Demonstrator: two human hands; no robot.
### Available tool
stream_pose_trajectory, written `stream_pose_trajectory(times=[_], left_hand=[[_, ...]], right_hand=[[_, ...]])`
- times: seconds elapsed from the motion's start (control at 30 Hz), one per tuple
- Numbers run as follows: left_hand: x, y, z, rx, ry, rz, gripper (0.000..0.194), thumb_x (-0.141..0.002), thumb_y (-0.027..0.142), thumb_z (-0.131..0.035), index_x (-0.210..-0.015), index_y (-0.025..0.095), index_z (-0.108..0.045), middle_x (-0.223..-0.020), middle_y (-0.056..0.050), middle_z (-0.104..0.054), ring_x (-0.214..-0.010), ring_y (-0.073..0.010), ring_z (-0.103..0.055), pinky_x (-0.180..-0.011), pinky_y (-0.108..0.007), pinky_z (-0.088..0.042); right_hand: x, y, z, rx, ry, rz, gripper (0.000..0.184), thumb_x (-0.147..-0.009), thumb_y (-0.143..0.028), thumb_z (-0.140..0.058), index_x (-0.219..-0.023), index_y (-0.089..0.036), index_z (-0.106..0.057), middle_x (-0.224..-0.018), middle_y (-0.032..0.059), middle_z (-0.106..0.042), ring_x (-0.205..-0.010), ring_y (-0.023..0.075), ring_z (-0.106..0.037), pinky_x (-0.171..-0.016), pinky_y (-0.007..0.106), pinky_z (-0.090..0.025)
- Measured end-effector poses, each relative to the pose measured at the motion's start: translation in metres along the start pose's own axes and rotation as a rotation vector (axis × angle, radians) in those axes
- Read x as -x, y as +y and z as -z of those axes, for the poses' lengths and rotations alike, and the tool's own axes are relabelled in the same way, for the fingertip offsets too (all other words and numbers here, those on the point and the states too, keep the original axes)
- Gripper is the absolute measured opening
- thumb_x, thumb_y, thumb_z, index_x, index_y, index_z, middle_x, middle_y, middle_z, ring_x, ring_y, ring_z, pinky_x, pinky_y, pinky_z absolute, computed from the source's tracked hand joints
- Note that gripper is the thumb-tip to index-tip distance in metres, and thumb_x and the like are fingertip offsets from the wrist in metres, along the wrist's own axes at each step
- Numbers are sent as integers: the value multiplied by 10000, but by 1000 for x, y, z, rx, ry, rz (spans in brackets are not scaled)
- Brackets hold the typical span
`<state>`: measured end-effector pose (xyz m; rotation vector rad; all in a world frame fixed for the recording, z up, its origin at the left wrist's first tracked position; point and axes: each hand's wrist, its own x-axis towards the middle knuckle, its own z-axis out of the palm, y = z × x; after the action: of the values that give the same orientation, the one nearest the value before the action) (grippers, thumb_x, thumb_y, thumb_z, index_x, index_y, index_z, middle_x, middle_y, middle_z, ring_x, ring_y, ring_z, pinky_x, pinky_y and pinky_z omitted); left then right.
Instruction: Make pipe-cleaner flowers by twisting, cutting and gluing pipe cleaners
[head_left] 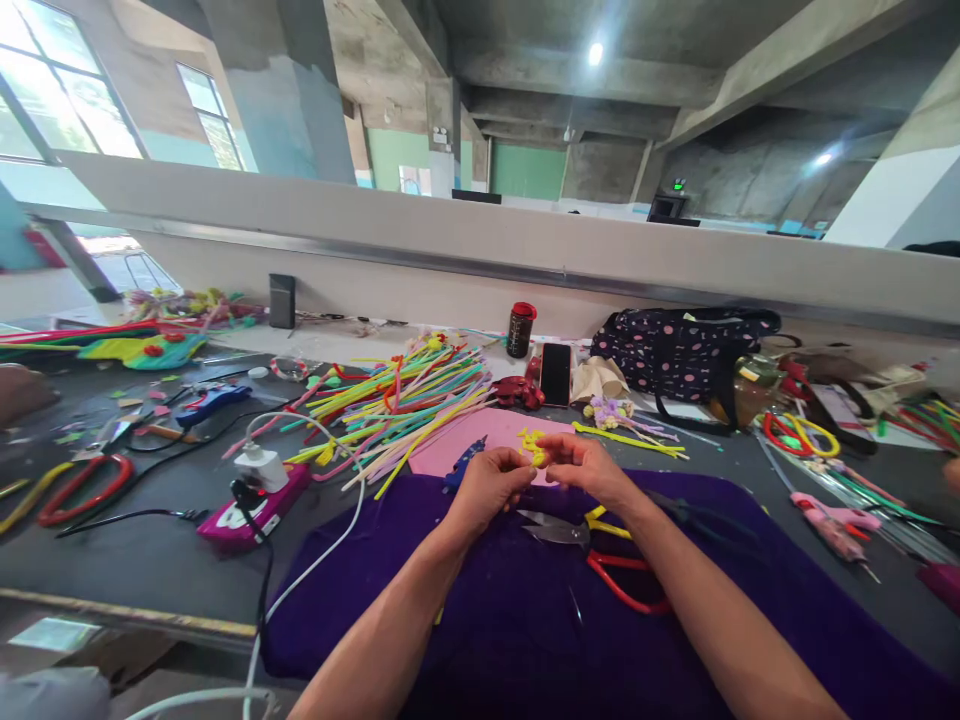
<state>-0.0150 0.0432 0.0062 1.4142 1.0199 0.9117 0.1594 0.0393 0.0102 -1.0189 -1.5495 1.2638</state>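
Observation:
My left hand point(495, 483) and my right hand point(589, 470) meet over the front edge of a pink sheet point(442, 440). Both have bent, pinching fingers; what lies between them is too small to make out. Several short yellow pieces point(531, 440) are just behind the fingertips, on the sheet. Below my right hand, scissors point(559, 530) with one red and one yellow handle rest on a dark purple cloth point(510, 620). A blue glue gun point(463, 465) is beside my left hand, partly hidden by it.
A heap of coloured pipe cleaners point(405, 395) spreads behind left. At left is a magenta power strip point(281, 505) with a white cable point(319, 560) crossing the cloth. A phone point(556, 375), bottle point(521, 330) and patterned bag point(675, 350) stand behind; a pink glue gun point(832, 525) lies right.

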Motion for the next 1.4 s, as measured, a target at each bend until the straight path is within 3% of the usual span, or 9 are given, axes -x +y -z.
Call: stream_pose_trajectory(times=[0.2,0.43,1.2,1.4], left_hand=[[2,0,-1,-357,122,-201,142,-650,268,-563,-636,137,-617,-516,39,-528,-465,-60,-418,-466,-182,-303],[3,-2,-3,-535,140,-272,144,-680,243,-535,-649,151,-641,-531,33,-562,-486,-67,-454,-495,-185,-306],[2,-5,-6,-634,134,-343,130,-690,194,-531,-682,170,-659,-611,10,-622,-563,-86,-521,-535,-186,-336],[1,-5,-3,-559,140,-295,147,-693,242,-532,-660,156,-647,-536,28,-565,-500,-71,-468,-502,-185,-316]], right_hand=[[2,-8,6,125,120,46,158,-703,-289,-592,-769,-148,-617,-587,-24,-539,-478,78,-469,-447,196,-357],[1,-1,3,292,122,99,125,-700,-265,-578,-712,-150,-625,-562,-27,-522,-489,78,-429,-460,197,-326],[-2,5,-1,381,112,15,118,-657,-233,-580,-634,-128,-628,-540,-23,-549,-476,73,-420,-470,192,-310],[-1,1,7,296,147,35,231,-720,-328,-544,-660,-135,-656,-504,-24,-499,-436,70,-384,-431,194,-273]])
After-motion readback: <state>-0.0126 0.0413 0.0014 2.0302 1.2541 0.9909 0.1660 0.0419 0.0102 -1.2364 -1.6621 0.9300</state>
